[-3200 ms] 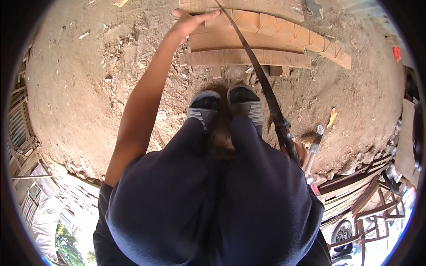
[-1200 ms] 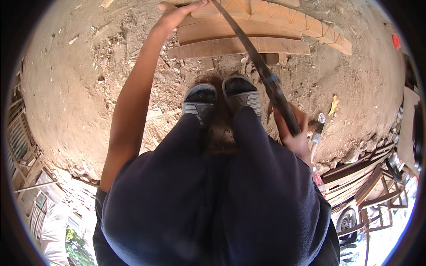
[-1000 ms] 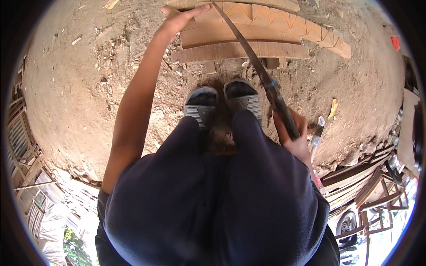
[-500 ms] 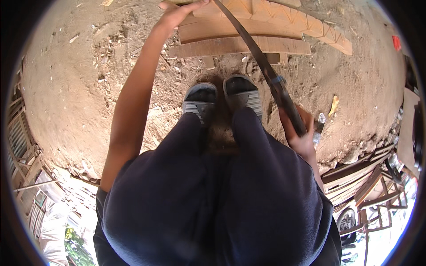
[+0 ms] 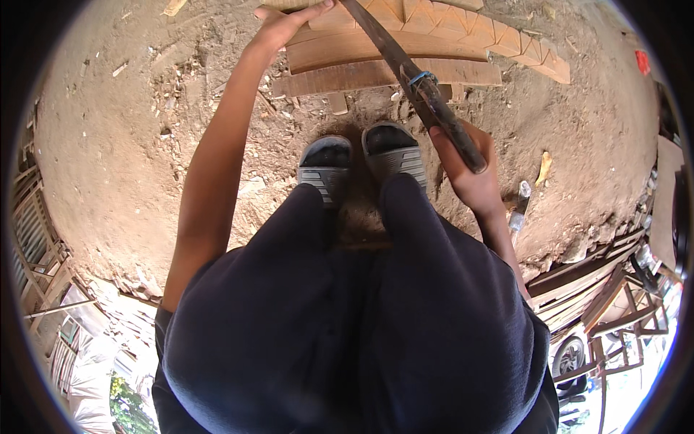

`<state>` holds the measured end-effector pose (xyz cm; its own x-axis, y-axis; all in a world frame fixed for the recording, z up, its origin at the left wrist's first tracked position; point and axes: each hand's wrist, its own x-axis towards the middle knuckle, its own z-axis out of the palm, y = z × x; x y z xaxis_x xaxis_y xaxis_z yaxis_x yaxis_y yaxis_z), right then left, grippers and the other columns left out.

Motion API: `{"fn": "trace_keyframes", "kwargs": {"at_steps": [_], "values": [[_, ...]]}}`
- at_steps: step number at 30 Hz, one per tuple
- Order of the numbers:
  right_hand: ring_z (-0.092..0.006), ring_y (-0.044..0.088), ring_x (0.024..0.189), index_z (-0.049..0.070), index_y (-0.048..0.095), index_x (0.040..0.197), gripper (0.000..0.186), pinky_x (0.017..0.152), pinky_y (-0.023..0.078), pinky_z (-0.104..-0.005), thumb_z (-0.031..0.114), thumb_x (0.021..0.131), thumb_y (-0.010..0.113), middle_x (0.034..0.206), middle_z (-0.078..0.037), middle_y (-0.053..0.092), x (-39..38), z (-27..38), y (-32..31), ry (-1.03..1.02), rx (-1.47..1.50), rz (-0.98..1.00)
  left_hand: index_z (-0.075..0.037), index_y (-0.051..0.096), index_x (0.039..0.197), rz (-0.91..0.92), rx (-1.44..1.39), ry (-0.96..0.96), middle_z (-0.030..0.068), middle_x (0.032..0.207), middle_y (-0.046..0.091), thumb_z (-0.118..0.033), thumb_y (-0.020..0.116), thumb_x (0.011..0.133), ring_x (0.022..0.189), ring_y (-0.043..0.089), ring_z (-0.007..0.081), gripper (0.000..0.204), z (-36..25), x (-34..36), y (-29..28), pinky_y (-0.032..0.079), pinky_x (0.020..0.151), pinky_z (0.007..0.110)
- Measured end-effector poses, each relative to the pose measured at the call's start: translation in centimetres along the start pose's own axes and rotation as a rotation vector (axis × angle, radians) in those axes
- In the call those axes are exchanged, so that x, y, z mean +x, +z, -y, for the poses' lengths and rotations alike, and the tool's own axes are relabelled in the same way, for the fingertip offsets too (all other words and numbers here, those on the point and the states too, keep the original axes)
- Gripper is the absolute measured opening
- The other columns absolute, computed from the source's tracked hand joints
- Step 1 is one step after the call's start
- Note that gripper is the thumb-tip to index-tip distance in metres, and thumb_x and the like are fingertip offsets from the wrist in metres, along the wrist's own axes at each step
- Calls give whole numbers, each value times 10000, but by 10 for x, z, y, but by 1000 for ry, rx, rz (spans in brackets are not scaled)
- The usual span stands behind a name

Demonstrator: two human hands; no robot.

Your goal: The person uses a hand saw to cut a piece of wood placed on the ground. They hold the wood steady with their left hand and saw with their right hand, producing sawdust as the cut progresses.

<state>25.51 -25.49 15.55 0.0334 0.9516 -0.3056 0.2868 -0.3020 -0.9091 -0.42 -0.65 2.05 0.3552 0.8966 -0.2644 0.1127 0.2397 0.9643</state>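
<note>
My right hand (image 5: pixel 473 163) is wrapped round the near end of a long, narrow, dark tool (image 5: pixel 405 69), which looks like a saw seen edge-on. Blue cord (image 5: pixel 423 77) is tied round it ahead of my grip. The tool slants up to the left across the wood, and its far end is out of view. At the top edge, my left hand (image 5: pixel 283 23) rests with thumb and fingers spread on the pale timber, beside the tool. Zigzag lines or cuts run along a pale wooden beam (image 5: pixel 499 40). Nearer me lie a flat board (image 5: pixel 383 52) and a rough plank (image 5: pixel 390 74).
My sandalled feet (image 5: pixel 325 170) stand on the dirt floor (image 5: pixel 116 166), just short of the plank. To the right lie a clear bottle (image 5: pixel 520 202) and a yellow scrap (image 5: pixel 543 168). Stacked planks (image 5: pixel 578 282) and a wheel (image 5: pixel 570 354) are at the lower right.
My right hand has pushed the tool forward and up to the left, carrying the blue cord over the plank. My left hand stays almost where it was.
</note>
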Motion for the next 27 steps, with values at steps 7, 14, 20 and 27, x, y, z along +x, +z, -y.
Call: {"fn": "trace_keyframes", "kwargs": {"at_steps": [7, 14, 20, 27], "values": [[-79, 481, 627, -31, 608, 842, 154, 557, 404, -298, 107, 906, 634, 651, -52, 554, -35, 11, -12, 94, -36, -40, 52, 547, 1290, -69, 33, -52, 151, 1252, 629, -358, 815, 802, 1179, 582, 253, 692, -14, -2, 11, 478, 990, 364], [-81, 510, 639, -28, 643, 886, 113, 569, 416, -300, 83, 897, 627, 667, -41, 574, 18, 5, 2, 24, -30, -14, 52, 467, 1366, -63, 19, 2, 162, 1267, 617, -380, 828, 785, 1184, 577, 270, 808, 2, -1, 5, 472, 997, 365], [-92, 542, 658, -46, 636, 881, 114, 584, 435, -287, 68, 889, 628, 675, -65, 578, 4, 1, 7, -69, -17, -46, 52, 554, 1289, -20, -45, -45, 144, 1254, 626, -322, 795, 834, 1154, 590, 250, 636, -11, -5, 11, 478, 979, 359], [-109, 552, 646, -54, 643, 917, 160, 583, 436, -294, 102, 904, 609, 685, -75, 592, 36, 8, 4, -54, -43, 6, 51, 585, 1255, -32, -55, -79, 144, 1261, 626, -316, 780, 847, 1159, 590, 246, 582, -20, -11, 15, 474, 982, 348]]}}
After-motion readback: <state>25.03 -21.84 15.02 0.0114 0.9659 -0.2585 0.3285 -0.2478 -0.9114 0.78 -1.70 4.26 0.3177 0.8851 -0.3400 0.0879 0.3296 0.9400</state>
